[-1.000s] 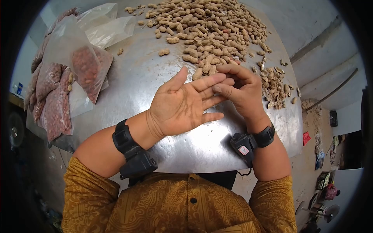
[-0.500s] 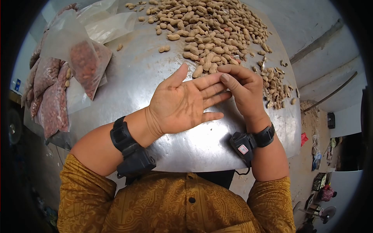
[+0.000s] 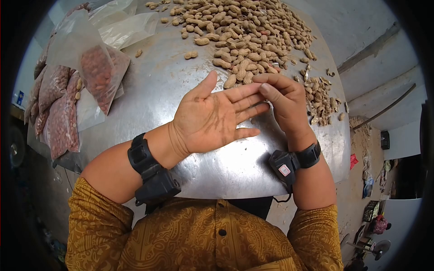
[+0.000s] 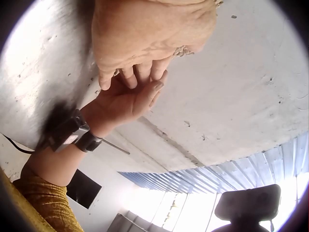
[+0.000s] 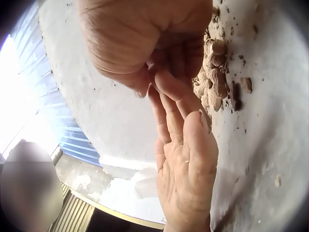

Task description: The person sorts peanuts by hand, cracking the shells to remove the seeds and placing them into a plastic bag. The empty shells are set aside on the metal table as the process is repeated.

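Observation:
In the head view my left hand (image 3: 203, 119) is held palm up over the metal table, fingers stretched toward the right and thumb apart. My right hand (image 3: 291, 106) curls its thumb and fingers onto the left fingertips and holds them there. The right wrist view has the left palm (image 5: 186, 162) below the right hand (image 5: 135, 43), whose fingers meet the left fingertips. No peanut shows in either hand. Just beyond the fingertips lies a large pile of unshelled peanuts (image 3: 253, 40).
Broken shells (image 3: 318, 99) lie heaped right of the pile. At the left, an upright clear bag (image 3: 97, 72) holds reddish kernels, next to more filled bags (image 3: 61, 115). Two loose peanuts (image 3: 191, 54) sit on the metal table (image 3: 153, 90). Black cameras are strapped to both wrists.
The right thumb has shifted up the left fingers toward the index fingertip. The left hand stays palm up, and its position is nearly the same; the view has moved slightly.

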The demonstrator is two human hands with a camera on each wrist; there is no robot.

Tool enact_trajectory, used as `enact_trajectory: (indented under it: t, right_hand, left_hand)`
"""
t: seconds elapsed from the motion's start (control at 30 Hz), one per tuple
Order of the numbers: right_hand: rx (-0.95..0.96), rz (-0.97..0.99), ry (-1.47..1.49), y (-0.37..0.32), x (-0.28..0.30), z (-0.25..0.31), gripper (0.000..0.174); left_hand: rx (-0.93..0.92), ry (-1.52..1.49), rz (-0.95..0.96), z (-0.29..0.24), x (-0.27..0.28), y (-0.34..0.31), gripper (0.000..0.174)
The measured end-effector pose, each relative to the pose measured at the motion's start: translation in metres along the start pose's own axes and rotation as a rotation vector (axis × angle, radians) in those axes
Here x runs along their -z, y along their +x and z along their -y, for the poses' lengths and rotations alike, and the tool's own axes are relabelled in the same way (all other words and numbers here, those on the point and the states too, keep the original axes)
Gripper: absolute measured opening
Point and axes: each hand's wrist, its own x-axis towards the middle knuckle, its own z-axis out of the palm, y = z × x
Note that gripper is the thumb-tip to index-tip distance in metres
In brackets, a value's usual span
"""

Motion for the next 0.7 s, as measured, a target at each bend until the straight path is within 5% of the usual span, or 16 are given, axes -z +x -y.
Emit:
enact_trajectory:
  t: [0.57,0.67,0.7]
  right_hand:
    - [0.118,-0.019,-0.246,0.0012,0.0007,0.0037,0.017]
    - [0.105,-0.051,-0.231,0.0036,0.0031,0.0009,0.017]
    - [0.081,-0.07,-0.18,0.005,0.005,-0.0004,0.017]
  left_hand:
    - [0.014,0.036,-0.004,0.0009,-0.0001,0.0004,0.078]
    - [-0.054,0.126,-0.018,-0.0008,0.0003,0.0008,0.074]
    - [-0.143,0.244,-0.152,-0.0028,0.0007,0.0004,0.072]
